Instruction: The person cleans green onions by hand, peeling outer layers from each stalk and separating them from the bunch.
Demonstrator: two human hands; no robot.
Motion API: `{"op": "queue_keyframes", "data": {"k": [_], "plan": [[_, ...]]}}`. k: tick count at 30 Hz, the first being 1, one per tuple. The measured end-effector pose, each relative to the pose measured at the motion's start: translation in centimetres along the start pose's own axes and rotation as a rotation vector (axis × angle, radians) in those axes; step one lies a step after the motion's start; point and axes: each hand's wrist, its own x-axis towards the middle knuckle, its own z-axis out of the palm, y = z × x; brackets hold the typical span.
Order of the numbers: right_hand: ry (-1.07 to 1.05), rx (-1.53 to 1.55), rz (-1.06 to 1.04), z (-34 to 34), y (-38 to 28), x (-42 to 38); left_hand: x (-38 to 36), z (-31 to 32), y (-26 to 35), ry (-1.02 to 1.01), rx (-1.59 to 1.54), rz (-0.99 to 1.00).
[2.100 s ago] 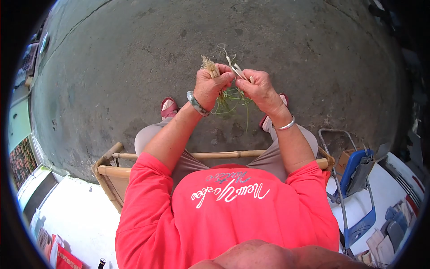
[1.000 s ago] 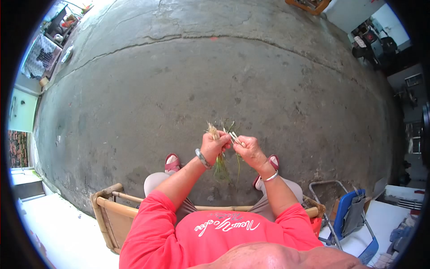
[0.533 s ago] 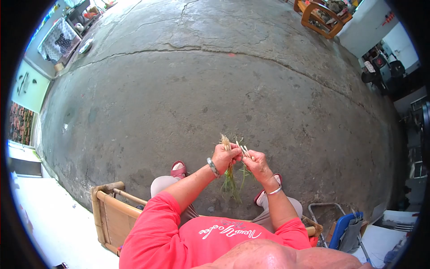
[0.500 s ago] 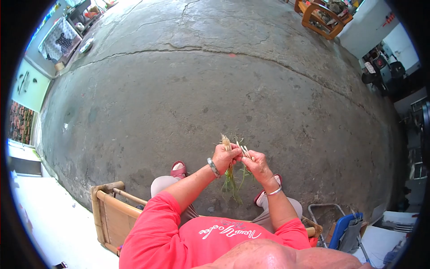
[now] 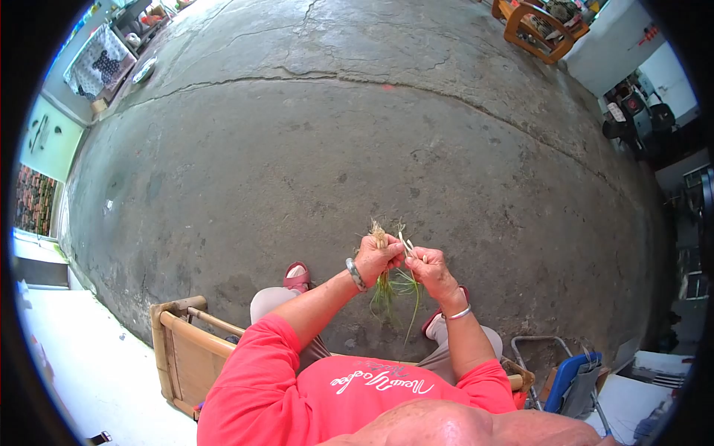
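Observation:
My left hand (image 5: 375, 256), with a bangle at its wrist, is closed round a bunch of thin plants (image 5: 382, 292). Their pale, root-like ends stick up above the fist and the green parts hang below it. Close on its right, my right hand (image 5: 433, 270) pinches a few white stalks (image 5: 407, 243) that slant up to the left. The fingertips of both hands nearly meet there. Thin green leaves hang between the hands over the floor.
Grey cracked concrete floor (image 5: 260, 163) stretches ahead. A bamboo chair (image 5: 195, 348) stands at the lower left, and a blue folding chair (image 5: 571, 377) at the lower right. A wooden armchair (image 5: 539, 33) is at the top right, near a parked motorbike (image 5: 639, 119).
My right hand has shifted slightly right and the white stalks in it have turned more upright. A long green strand now hangs lower between the hands.

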Motion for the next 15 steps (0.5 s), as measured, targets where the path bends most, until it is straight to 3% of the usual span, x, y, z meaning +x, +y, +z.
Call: {"op": "queue_keyframes", "data": {"k": [15], "plan": [[-0.082, 0.048, 0.025, -0.23, -0.40, 0.01, -0.03, 0.20, 0.59, 0.001, 0.021, 0.030]]}}
